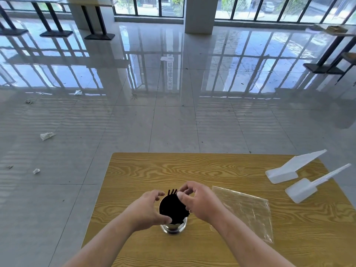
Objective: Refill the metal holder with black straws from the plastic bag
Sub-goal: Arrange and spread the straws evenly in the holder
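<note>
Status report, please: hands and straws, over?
Left hand, right hand curled round black straws. Straws in metal holder. Plastic bag flat alongside, nothing blocking.

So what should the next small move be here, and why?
Probably press down the black straws splaying over the metal holder with the right hand while the left hand steadies it; the plastic bag lies flat, seemingly empty.

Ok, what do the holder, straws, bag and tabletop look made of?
The holder: polished metal, probably stainless steel; its base gives bright mirror reflections.
The black straws: probably plastic, matte; too dark to be sure.
The bag: thin, clear, glossy plastic film; the wood grain shows through it, with creases.
The tabletop: smooth, bold yellow-brown wood grain; solid wood or laminate, cannot tell.
</note>
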The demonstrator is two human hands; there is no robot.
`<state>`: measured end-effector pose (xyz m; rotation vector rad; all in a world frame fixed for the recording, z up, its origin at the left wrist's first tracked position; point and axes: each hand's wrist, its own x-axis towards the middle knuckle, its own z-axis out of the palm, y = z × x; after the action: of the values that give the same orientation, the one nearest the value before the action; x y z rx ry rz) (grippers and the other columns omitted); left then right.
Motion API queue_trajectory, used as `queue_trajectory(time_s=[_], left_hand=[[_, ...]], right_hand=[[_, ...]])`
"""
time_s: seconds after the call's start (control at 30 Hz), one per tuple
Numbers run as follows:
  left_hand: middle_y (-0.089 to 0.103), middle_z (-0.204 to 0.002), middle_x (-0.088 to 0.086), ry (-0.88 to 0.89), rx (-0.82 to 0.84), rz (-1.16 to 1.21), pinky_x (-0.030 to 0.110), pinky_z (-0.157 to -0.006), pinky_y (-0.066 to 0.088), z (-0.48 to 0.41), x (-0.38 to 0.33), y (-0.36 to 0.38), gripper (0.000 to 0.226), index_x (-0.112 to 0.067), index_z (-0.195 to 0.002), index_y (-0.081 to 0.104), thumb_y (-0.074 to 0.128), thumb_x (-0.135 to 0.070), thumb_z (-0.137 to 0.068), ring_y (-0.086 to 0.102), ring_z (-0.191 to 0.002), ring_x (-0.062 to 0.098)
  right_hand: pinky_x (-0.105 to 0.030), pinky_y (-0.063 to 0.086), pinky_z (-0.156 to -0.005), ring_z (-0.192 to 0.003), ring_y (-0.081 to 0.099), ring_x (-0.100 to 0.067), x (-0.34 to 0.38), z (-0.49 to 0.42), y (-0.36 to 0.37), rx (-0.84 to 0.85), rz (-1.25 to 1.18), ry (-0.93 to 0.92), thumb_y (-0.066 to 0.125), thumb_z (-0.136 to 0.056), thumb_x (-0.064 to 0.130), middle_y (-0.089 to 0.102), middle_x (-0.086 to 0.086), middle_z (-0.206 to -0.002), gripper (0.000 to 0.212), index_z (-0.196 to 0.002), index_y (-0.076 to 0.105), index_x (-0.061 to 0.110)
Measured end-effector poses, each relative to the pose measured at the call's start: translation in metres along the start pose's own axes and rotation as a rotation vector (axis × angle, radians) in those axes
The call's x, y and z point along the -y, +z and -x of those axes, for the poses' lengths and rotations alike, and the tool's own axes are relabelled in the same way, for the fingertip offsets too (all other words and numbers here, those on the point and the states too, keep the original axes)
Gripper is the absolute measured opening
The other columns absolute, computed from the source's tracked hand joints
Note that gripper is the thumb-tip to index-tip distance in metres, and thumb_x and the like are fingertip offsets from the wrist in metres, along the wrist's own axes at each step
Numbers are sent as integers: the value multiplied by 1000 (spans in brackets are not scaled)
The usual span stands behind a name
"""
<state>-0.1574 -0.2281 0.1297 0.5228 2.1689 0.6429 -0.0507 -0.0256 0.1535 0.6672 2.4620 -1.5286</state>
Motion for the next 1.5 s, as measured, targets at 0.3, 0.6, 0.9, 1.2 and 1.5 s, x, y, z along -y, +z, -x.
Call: queue_trajectory(time_s=[0.3,0.6,0.9,1.2,1.5], left_hand=[[38,-132,-21,135,-113,-218,21,-88,54,-5,-9,29,95,-35,-152,41,81,-54,-68,58,-109,7],[62,-115,-19,208,-115,-326,21,-84,48,-11,-22,41,46,-39,-124,61,79,-46,-82,60,-101,5],[70,-107,-14,288,-232,-375,28,-86,53,-13,-25,31,19,-34,-110,71,66,-33,-92,65,-97,10],[67,-95,-19,313,-258,-422,16,-73,44,-9,-35,10,6,-35,-96,71,69,-35,-91,61,-87,2],[67,-87,-20,293,-248,-412,14,-66,42,-4,-52,-11,14,-42,-80,61,72,-37,-88,62,-81,0]], right_hand=[[-37,68,-73,-80,80,-18,-37,4,-2,99,12,302,62,-102,33,79,0,-99,10,-106,67,26],[-29,65,-73,-82,82,-11,-29,5,13,223,-218,308,55,-107,21,85,3,-98,20,-112,74,24],[-27,61,-64,-71,73,-14,-28,5,6,174,-234,303,59,-106,17,83,-9,-111,16,-115,72,20],[-27,59,-61,-68,70,-10,-26,8,-3,148,-176,281,59,-106,20,83,-5,-105,15,-113,71,20],[-26,56,-61,-68,68,-12,-20,9,-13,109,-159,262,57,-105,20,82,-7,-105,16,-113,71,18]])
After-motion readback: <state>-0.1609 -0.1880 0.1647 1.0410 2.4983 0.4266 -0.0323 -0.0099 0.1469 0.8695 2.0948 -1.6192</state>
